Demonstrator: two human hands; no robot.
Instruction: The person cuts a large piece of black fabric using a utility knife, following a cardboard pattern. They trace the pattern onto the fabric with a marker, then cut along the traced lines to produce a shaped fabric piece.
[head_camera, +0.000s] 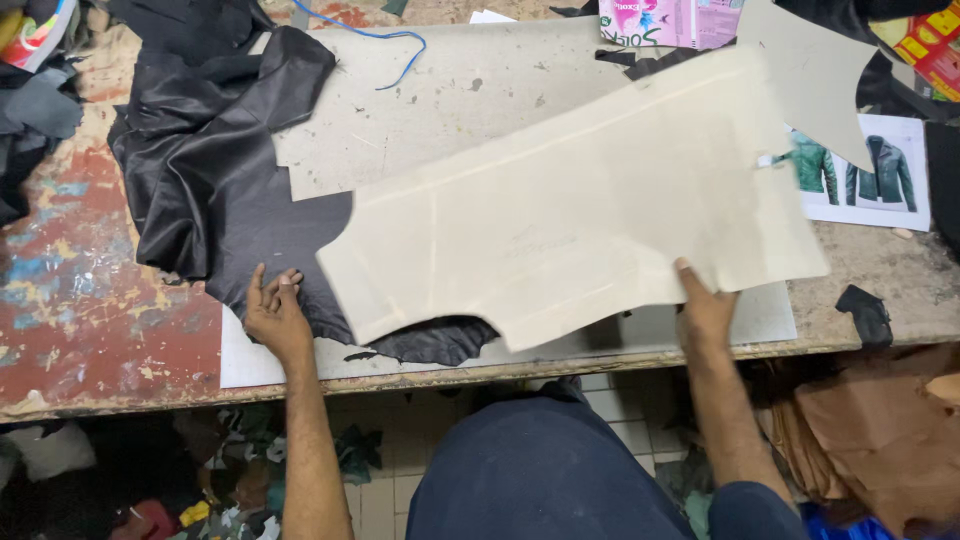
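A large cream cardboard pattern piece (580, 200) lies slanted across the workbench. My right hand (705, 305) grips its lower right edge, thumb on top. Under the pattern's left end spreads a black leather hide (215, 175), bunched up toward the back left. My left hand (272, 308) rests flat on the near edge of that black leather, fingers together, holding nothing. A second grey board (450, 95) lies beneath the pattern.
A blue cord (385, 40) curls at the back. A printed sheet with jacket pictures (865, 175) lies at the right, next to another cream cardboard piece (815, 70). A black scrap (868, 312) sits near the bench's front edge (120, 400). Scraps litter the floor.
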